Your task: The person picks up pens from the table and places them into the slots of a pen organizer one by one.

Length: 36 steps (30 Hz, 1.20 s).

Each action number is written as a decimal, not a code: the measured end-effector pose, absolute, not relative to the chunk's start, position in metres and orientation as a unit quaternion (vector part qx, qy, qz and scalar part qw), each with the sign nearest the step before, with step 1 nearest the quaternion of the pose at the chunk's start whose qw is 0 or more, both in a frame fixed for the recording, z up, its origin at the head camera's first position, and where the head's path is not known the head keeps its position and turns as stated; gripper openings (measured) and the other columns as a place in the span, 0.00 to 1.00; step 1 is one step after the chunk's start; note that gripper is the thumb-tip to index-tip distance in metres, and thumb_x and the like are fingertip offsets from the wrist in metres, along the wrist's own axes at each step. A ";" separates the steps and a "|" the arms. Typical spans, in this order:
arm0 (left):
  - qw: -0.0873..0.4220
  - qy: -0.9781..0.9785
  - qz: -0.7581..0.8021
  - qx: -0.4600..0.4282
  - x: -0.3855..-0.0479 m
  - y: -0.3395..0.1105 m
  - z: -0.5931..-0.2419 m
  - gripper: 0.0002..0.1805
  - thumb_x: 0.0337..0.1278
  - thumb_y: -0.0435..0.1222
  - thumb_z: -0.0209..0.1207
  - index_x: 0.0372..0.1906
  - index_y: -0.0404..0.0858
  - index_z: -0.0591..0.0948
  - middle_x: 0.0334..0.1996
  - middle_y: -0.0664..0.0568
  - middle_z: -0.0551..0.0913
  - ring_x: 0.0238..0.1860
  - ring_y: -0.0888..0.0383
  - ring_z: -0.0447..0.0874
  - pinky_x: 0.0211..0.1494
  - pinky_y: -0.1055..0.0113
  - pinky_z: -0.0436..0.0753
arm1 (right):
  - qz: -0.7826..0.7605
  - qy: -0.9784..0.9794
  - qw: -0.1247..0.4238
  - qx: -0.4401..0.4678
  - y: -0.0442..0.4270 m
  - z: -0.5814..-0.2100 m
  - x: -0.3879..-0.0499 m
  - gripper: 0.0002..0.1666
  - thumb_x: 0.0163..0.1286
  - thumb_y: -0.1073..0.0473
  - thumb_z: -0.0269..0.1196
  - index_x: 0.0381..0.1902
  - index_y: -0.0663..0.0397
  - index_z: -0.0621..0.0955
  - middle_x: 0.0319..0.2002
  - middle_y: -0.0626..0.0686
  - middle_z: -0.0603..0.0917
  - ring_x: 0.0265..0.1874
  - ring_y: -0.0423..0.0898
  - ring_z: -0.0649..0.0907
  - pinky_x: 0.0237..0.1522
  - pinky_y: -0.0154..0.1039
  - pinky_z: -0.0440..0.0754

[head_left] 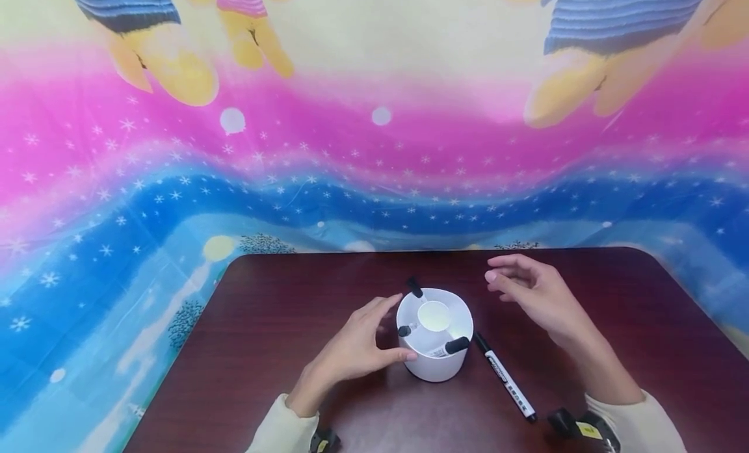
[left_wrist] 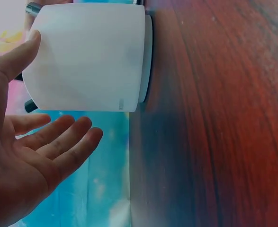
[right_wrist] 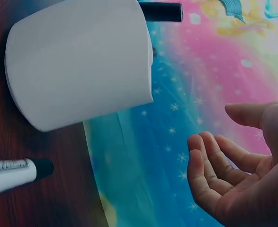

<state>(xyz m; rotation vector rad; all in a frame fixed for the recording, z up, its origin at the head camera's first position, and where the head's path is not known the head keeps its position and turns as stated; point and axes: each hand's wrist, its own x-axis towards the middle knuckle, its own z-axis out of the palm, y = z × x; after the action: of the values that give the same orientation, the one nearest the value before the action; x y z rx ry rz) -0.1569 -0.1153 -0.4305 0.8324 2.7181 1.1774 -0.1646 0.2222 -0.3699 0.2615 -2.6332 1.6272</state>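
Note:
A white round holder (head_left: pixel 435 368) stands upright on the table with three black-capped markers in it, one cap (head_left: pixel 457 345) leaning over the near rim. The left hand (head_left: pixel 365 342) is at the holder's left side, thumb near the front rim, fingers spread and relaxed; in the left wrist view its thumb lies by the holder (left_wrist: pixel 89 56) and the other fingers stand off it. A white marker with a black cap (head_left: pixel 506 378) lies on the table right of the holder. Above and right of that marker, the right hand (head_left: pixel 544 297) hangs with loosely bent fingers, holding nothing.
The dark reddish-brown table (head_left: pixel 281 297) has rounded far corners. Behind it and along its left side hangs a pink and blue patterned cloth (head_left: pixel 328 128). Black devices with yellow labels are strapped at both wrists.

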 end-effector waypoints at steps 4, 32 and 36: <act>0.026 0.885 0.379 0.270 -0.157 -0.115 -0.433 0.54 0.53 0.58 0.79 0.82 0.48 0.67 0.65 0.55 0.82 0.59 0.57 0.85 0.65 0.55 0.86 | 0.524 -0.848 0.007 0.083 0.231 -0.373 -0.162 0.27 0.80 0.52 0.66 0.69 0.61 0.79 0.49 0.50 0.90 0.45 0.34 0.90 0.47 0.34 0.90; 0.033 0.877 0.383 0.287 -0.158 -0.113 -0.432 0.48 0.55 0.56 0.78 0.79 0.51 0.71 0.65 0.57 0.83 0.61 0.57 0.84 0.65 0.54 0.86 | 0.541 -0.827 -0.150 0.035 0.272 -0.438 -0.139 0.36 0.79 0.52 0.67 0.74 0.70 0.73 0.59 0.66 0.87 0.51 0.46 0.91 0.49 0.41 0.91; 0.030 0.876 0.386 0.289 -0.159 -0.114 -0.432 0.48 0.55 0.55 0.78 0.79 0.51 0.72 0.65 0.56 0.84 0.59 0.58 0.85 0.64 0.56 0.86 | 0.535 -0.829 -0.156 0.048 0.274 -0.444 -0.139 0.35 0.79 0.53 0.67 0.73 0.72 0.73 0.57 0.65 0.88 0.50 0.45 0.90 0.49 0.41 0.91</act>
<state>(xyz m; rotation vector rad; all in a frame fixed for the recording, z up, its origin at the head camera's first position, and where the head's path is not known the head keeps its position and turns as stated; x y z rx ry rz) -0.1588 -0.1136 -0.4323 0.8901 2.6991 1.1903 -0.1386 0.2737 -0.4438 0.1680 -2.9004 1.8699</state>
